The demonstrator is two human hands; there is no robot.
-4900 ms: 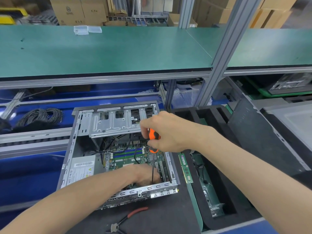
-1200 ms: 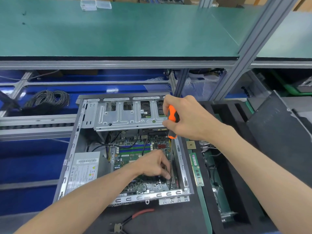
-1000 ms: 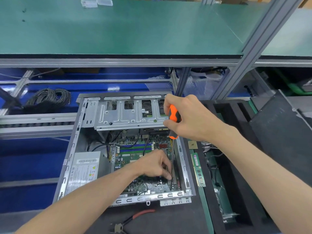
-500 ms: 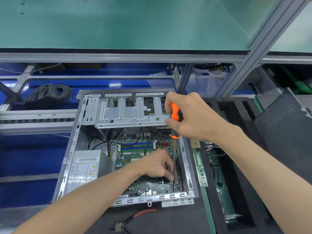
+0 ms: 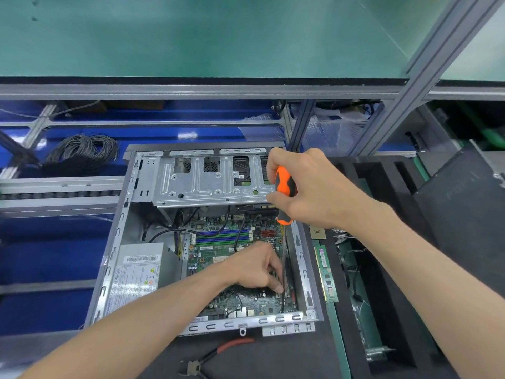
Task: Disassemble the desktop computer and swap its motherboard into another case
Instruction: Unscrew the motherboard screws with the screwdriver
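One open desktop case (image 5: 117, 258) fills centre frame, its motherboard (image 5: 232, 250) still seated inside. Your right hand (image 5: 314, 187) grips the orange screwdriver (image 5: 284, 187), shaft running down to the board's lower-right corner; your left hand (image 5: 257, 269) pinches beside it. Judged: unscrewing a mount. Next, keep the tip seated.

No wording can be read anywhere. The power supply (image 5: 138, 272), at about 8 o'clock inside the open computer case (image 5: 120, 242), carries a white label (image 5: 134, 277) with a barcode strip along its top edge, a small yellow warning triangle at its right side and rows of print too fine to make out. The memory stick (image 5: 326, 274) lying at 3 o'clock of the case bears a small sticker, also illegible.
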